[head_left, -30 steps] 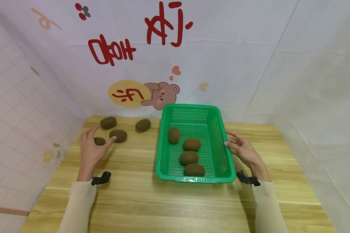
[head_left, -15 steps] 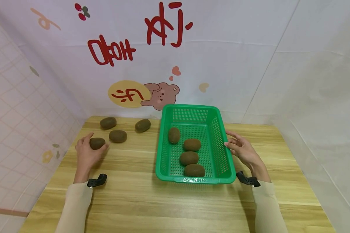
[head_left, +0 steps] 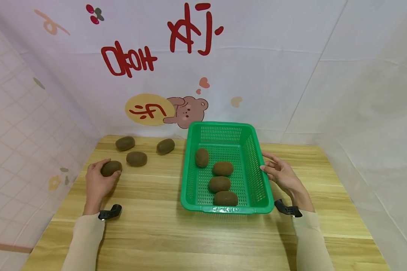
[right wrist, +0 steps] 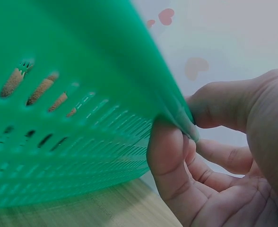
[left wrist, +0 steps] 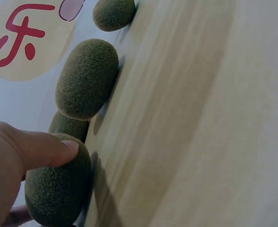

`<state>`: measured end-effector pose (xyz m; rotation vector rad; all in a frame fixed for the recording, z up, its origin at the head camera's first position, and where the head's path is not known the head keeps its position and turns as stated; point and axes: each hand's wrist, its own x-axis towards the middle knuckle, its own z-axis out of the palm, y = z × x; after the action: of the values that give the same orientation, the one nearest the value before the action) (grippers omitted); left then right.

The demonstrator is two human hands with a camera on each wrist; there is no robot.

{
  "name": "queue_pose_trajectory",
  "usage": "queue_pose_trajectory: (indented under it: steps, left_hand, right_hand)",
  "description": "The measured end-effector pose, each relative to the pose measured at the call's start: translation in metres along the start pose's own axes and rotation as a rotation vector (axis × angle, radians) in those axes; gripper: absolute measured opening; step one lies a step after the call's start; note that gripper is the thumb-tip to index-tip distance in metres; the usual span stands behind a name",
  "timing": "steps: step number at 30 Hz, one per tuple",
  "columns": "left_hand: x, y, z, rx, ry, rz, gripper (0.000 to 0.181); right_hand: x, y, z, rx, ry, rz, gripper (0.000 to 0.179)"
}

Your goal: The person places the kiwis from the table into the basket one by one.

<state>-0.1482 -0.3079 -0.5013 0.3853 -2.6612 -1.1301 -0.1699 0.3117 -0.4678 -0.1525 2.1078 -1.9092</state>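
Observation:
My left hand [head_left: 98,178] grips a brown, fuzzy kiwi [head_left: 111,168] at the left of the table, thumb on its near side and fingers behind it. In the left wrist view the thumb lies across the top of this kiwi [left wrist: 58,189], low over the wood. My right hand [head_left: 280,173] pinches the right rim of a green plastic basket [head_left: 227,209], thumb on one side and fingers under the lip, as the right wrist view shows. Several kiwis lie on the basket's floor, one of them a kiwi [head_left: 223,168] near the middle.
Beyond my left hand lie a kiwi [head_left: 136,159], a second kiwi [head_left: 125,143] near the wall and a third kiwi [head_left: 165,146] left of the basket. A white printed wall sheet [head_left: 257,75] stands right behind the wooden table [head_left: 176,241].
My left hand has come down and slightly left, closing its thumb and fingers round the nearest kiwi. My right hand and the basket have stayed in place.

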Motion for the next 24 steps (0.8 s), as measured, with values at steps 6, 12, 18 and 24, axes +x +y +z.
queue_pose_trajectory:
  steps: [6, 12, 18, 24]
  left_hand:
    - [-0.005, -0.002, 0.001, -0.02, 0.024, -0.003, 0.06]
    - [-0.008, -0.001, -0.002, -0.039, 0.024, -0.008, 0.061]
    - [-0.01, 0.005, -0.003, -0.041, 0.023, -0.01, 0.061]
    - [-0.011, 0.012, -0.001, -0.043, 0.021, 0.001, 0.061]
  right_hand:
    - [0.0, 0.001, 0.0, -0.011, 0.003, 0.003, 0.072]
    - [0.0, 0.001, 0.001, -0.016, 0.01, 0.014, 0.073]
    - [0.001, 0.003, 0.002, -0.022, 0.012, 0.015, 0.073]
    - [0.001, 0.002, 0.0, -0.024, 0.017, 0.018, 0.073]
